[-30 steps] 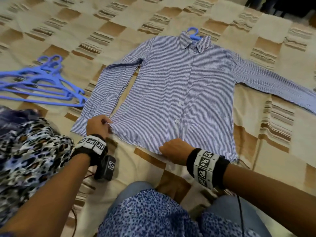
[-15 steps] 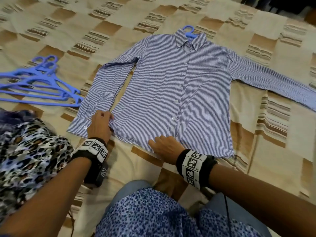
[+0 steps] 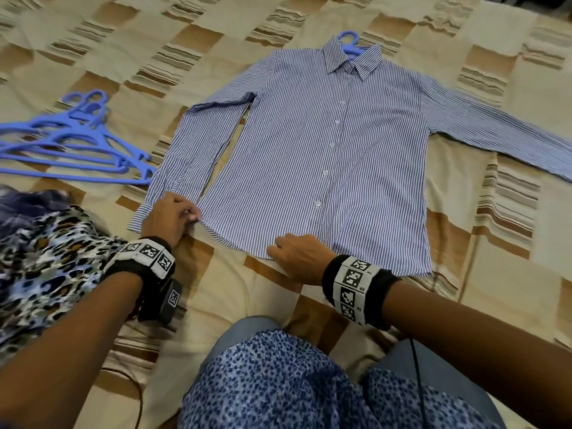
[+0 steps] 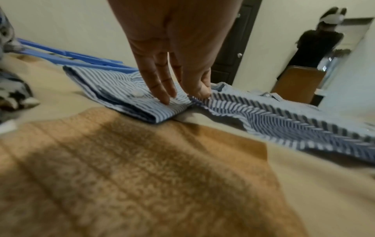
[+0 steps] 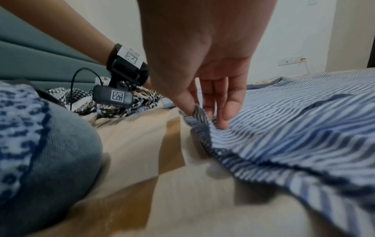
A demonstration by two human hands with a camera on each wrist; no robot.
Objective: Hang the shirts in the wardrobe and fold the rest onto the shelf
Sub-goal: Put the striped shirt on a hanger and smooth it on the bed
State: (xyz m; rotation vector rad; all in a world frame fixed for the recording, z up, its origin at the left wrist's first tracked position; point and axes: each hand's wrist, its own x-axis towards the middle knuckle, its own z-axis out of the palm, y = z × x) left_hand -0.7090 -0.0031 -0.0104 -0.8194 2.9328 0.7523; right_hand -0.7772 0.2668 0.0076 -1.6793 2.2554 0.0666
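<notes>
A bed covered by a beige and brown checked blanket (image 3: 102, 57). On it lie a striped shirt (image 3: 309, 150), blue hangers (image 3: 71, 147) and a leopard-print garment (image 3: 46, 258).

You won't find a readable word, brand, number or sign anywhere in these views. The only printed marks are black-and-white square code patterns on your wristbands, the left wristband (image 3: 145, 253) and the right wristband (image 3: 353, 283), and one more on the small black camera unit (image 5: 113, 96) under your left wrist. They carry no letters or digits you can read.
</notes>
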